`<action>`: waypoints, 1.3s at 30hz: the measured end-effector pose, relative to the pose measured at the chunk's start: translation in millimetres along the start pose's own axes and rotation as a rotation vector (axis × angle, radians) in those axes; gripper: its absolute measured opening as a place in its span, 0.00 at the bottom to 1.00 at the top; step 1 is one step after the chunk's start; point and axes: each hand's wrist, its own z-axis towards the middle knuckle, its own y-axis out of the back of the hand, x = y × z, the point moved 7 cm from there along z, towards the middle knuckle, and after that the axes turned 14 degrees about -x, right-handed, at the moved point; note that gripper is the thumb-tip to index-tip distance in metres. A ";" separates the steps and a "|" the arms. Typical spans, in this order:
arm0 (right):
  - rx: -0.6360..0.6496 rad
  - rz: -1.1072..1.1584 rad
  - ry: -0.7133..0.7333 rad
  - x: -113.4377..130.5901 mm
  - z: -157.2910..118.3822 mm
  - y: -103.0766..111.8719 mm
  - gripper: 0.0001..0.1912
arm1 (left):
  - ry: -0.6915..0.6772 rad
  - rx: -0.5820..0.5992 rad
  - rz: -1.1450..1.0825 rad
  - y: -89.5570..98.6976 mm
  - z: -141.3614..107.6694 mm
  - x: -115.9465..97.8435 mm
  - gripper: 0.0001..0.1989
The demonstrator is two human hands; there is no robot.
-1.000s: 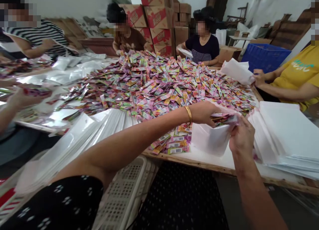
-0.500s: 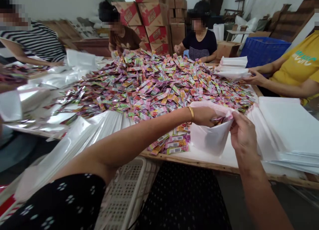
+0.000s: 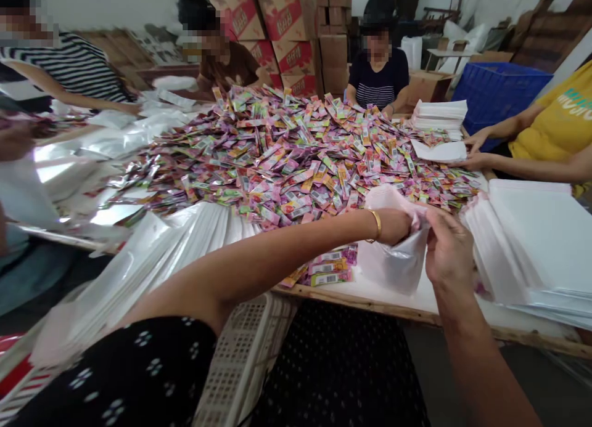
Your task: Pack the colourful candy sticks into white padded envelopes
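Note:
A white plastic bag (image 3: 393,270) stands on the near part of the table, its pinkish mouth pulled open. My right hand (image 3: 449,245) pinches the bag's rim between thumb and fingers on the right side. Reaching across from the left, my left hand (image 3: 394,225), with a gold bracelet at the wrist, is in the bag's mouth; its fingers are hidden inside. Several small sachets (image 3: 330,268) lie side by side left of the bag, below my left forearm. Behind the bag spreads a large heap of colourful sachets (image 3: 287,156).
Stacks of flat white bags lie to the right (image 3: 531,242) and left (image 3: 185,242). A plastic crate (image 3: 235,353) sits below the table edge. Co-workers sit around the table, one in a yellow shirt (image 3: 555,119). Cartons (image 3: 296,51) and a blue bin (image 3: 504,94) stand behind.
My left hand has gone deeper into the bag, and the sachets seen at its fingers are now hidden. The bag's mouth has folded inward. My right hand keeps its pinch on the rim.

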 end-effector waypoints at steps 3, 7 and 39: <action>-0.019 -0.030 0.016 0.8 4.6 6.4 0.13 | -0.052 0.043 -0.013 17.5 -5.3 -1.7 0.04; -0.045 -0.014 -0.026 -2.4 6.8 10.4 0.13 | 0.108 -0.040 0.102 47.6 -14.6 10.4 0.05; 0.023 -0.074 0.020 4.2 -11.9 -1.7 0.13 | 0.061 -0.096 0.275 50.2 -44.8 -18.2 0.11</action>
